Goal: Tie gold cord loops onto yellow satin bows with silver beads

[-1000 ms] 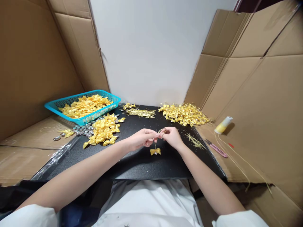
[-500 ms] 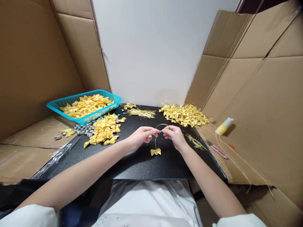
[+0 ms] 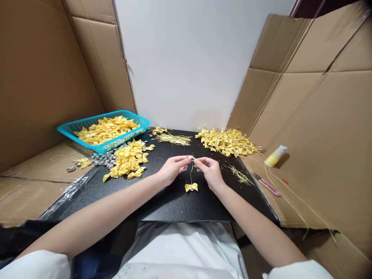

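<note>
**Both hands pinching one thin cord**

With the fingertips of my left hand and my right hand, close together, I pinch a golden cord above the tabletop. Below it is a yellow bow, toward the near edge; whether it touches the surface, I cannot tell. Between bow and edge there is room for moving. The bow pile lies toward the left edge, a corded heap covers the far right corner, and a pink cutter lies just outside the right edge.

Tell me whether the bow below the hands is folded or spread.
Spread: the bow has its two yellow wings out to either side.
</note>
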A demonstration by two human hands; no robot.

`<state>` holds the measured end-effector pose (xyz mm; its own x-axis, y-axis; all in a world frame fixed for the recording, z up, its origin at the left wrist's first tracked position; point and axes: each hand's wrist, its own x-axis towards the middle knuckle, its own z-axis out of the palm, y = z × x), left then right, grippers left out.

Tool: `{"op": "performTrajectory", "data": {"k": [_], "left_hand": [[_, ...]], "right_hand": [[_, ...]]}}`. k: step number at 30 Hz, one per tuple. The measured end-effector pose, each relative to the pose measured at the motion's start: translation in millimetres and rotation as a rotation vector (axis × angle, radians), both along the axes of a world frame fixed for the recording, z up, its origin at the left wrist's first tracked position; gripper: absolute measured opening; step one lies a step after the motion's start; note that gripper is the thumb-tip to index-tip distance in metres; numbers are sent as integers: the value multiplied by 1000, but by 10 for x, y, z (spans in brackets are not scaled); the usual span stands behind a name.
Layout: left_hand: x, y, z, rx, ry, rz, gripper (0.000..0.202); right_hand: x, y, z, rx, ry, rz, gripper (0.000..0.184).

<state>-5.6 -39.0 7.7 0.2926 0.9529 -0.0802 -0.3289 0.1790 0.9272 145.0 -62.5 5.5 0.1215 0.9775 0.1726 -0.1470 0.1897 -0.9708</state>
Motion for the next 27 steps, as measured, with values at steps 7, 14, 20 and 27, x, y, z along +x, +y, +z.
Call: {"op": "performTrajectory", "data": {"k": [7, 14, 20, 27], "left_hand": [[48, -38, -19, 45, 0, 54, 46], [75, -45, -77, 176, 26, 196, 41], [97, -70, -76, 179, -20, 171, 37], [129, -70, -74, 33, -143, 130, 40]], "right_hand": [[-35, 19, -76, 44, 9, -68, 19], [-81, -9, -110, 31, 49, -72, 20], [-116, -24, -128, 102, -3, -131, 24], [-107, -10, -149, 126, -31, -135, 24]]}}
